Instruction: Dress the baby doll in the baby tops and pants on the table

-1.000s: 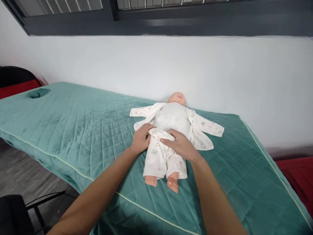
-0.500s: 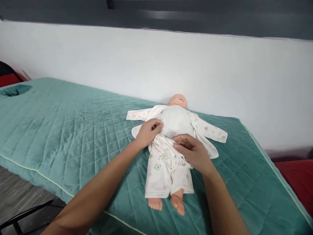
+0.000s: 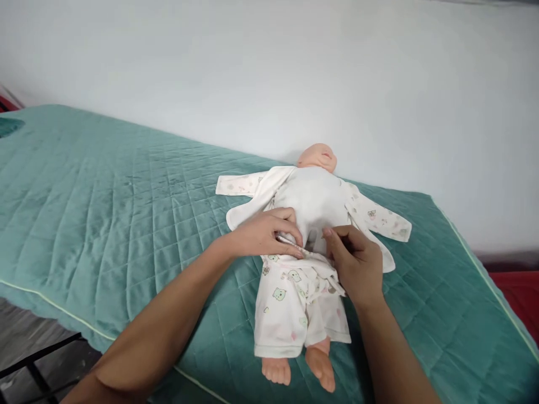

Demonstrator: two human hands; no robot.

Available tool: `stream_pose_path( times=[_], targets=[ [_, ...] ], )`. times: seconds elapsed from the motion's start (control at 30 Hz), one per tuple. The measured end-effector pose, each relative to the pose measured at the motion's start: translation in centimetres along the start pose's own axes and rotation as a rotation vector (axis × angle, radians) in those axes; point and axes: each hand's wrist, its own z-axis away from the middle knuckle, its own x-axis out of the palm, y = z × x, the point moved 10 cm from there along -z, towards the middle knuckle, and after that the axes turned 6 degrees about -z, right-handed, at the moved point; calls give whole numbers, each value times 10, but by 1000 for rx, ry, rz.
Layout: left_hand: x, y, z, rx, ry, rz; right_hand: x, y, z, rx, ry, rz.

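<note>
soft-bodied baby doll with a white cloth torso (image 3: 314, 199) lies face up on the teal quilted massage-table cover (image 3: 126, 202), head toward the white wall (image 3: 269, 73). left hand (image 3: 263, 233) pinches the waistband of the white animal-print cotton trousers (image 3: 295, 303) at the doll's waist. right hand (image 3: 357, 264) is curled, gripping the same waistband on the other side. open white print jacket (image 3: 379, 221) is spread flat under the torso. bare feet stick out of the trouser legs.

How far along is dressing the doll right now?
Done: printed trousers cover both legs, feet bare. In hand: left hand and right hand grip the waistband at the belly. Left: the jacket lies open, white torso uncovered.
</note>
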Motion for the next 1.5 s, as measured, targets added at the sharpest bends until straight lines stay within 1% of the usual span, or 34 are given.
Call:
stream_pose_path(
  times=[0.1, 0.17, 0.33, 0.43, 0.57, 0.77, 0.83, 0.9, 0.97, 1.07, 1.13, 1.2, 1.27, 1.37, 1.43, 1.5],
  targets=[
    [3, 10, 1, 51, -37, -20, -4, 3, -1, 0, 57, -12],
    [5, 14, 2, 65, -61, -38, -5, 4, -1, -2, 69, -12],
    [16, 14, 3, 48, -176, -130, 0, 2, -2, -3, 38, -26],
    [18, 13, 3, 41, -206, -161, 2, 2, -2, 8, 33, -47],
    [18, 13, 4, 49, -237, -115, 4, 3, -2, 29, 6, -42],
    [13, 10, 7, 60, -263, 37, 7, 1, 0, 34, -33, -38],
    [9, 1, 5, -4, -215, 96, 10, 1, 0, 45, -66, -48],
    [5, -15, 4, -121, -137, 156, 11, 2, 0, 59, -96, -48],
    [2, -28, 4, -201, -45, 201, 12, 3, 0, 71, -118, -39],
    [-6, -38, 2, -211, 131, 267, 9, 7, -2, 104, -143, -55],
    [-11, -45, 3, -213, 255, 325, 6, 14, -4, 162, -160, -123],
    [-15, -52, 5, -224, 354, 396, 2, 23, -5, 235, -165, -233],
    [-18, -60, 8, -242, 438, 476, -4, 32, -8, 290, -137, -358],
    [-23, -69, 13, -266, 567, 592, -15, 46, -13, 342, -35, -538],
    [-25, -74, 16, -284, 627, 667, -21, 54, -15, 375, 30, -620],
    [-26, -78, 18, -311, 670, 738, -23, 60, -17, 396, 65, -683]
  ],
)
